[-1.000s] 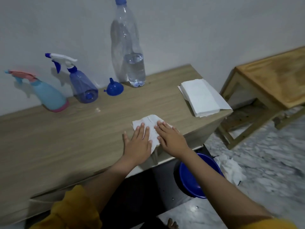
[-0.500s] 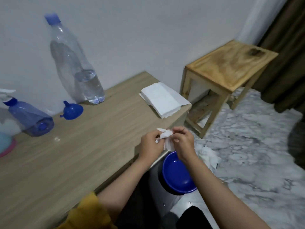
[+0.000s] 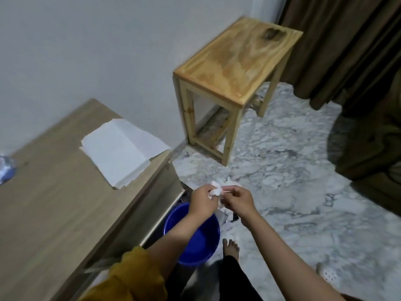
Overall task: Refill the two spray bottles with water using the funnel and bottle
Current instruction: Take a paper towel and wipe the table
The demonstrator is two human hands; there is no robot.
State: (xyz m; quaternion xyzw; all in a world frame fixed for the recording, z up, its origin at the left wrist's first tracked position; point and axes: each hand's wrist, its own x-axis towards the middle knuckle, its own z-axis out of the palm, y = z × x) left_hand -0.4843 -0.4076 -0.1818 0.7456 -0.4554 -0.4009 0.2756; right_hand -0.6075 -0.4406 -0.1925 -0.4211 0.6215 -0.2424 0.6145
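Observation:
My left hand and my right hand meet in the air past the table's right end, both pinching a crumpled white tissue. They hover above a blue basin on the floor. Only the base of the clear water bottle shows at the far left edge of the wooden table. The spray bottles and the funnel are out of view.
A stack of white tissues lies on the table's right end. A small wooden stool stands by the wall. Crumpled tissues lie on the marble floor beside the basin. Brown curtains hang at the right. My bare foot is near the basin.
Both hands lifted the tissue off the table, crumpled it and carried it right, off the table's end above the basin. The view swung right, so the spray bottles and funnel left the frame.

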